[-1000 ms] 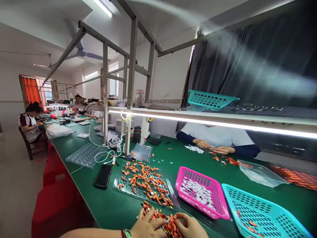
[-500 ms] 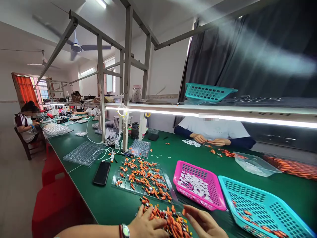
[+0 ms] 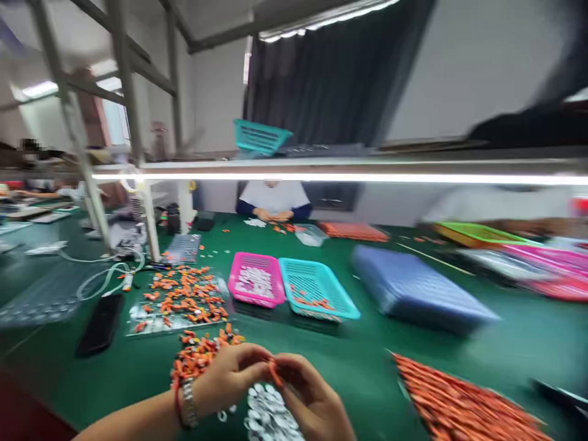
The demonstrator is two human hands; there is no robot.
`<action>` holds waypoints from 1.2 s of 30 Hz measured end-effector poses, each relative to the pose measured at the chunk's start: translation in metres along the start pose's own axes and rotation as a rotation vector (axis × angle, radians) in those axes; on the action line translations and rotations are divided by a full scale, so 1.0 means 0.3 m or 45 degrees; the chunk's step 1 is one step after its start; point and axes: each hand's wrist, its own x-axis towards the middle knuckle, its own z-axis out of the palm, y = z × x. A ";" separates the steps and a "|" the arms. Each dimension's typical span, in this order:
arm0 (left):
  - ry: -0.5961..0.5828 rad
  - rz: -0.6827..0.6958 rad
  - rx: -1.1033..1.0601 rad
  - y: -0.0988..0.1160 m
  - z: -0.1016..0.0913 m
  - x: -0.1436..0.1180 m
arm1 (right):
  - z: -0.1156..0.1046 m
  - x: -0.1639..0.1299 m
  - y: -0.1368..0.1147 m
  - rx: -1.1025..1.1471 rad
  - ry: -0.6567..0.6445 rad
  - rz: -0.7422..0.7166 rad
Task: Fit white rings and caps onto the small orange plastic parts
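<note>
Both hands meeting low over the green table (image 3: 367,361): left hand (image 3: 229,376) and right hand (image 3: 305,392) with fingertips drawn together, pinching one small orange part (image 3: 274,371) between them. Directly beneath, a heap of small silver discs (image 3: 269,416). Just left of the left hand, a loose pile of orange parts (image 3: 199,355). Farther ahead, a clear tray (image 3: 177,303) scattered with more of them, then a pink basket (image 3: 255,283) and a teal basket (image 3: 315,294) touching side by side. Off to the right, a blurred row of orange pieces (image 3: 454,401).
</note>
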 end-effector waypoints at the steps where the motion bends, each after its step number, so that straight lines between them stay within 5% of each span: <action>1: -0.025 -0.029 -0.072 -0.009 -0.003 0.007 | -0.003 0.009 -0.013 -0.022 0.010 -0.012; 9: -0.136 -0.247 -0.287 -0.028 -0.056 0.009 | 0.014 0.013 -0.055 -0.245 0.017 -0.205; 25: -0.037 -0.351 -0.432 -0.025 -0.040 0.003 | 0.015 -0.005 -0.051 -0.011 0.087 0.177; 28: 0.029 -0.232 -0.220 -0.027 -0.038 -0.003 | 0.016 -0.007 -0.045 -0.026 0.111 0.186; 32: 0.126 0.205 0.335 -0.027 -0.025 -0.028 | 0.022 -0.009 -0.045 -0.101 0.161 0.163; 36: 0.158 0.488 0.564 -0.033 -0.019 -0.037 | 0.023 -0.003 -0.055 -0.060 0.171 0.209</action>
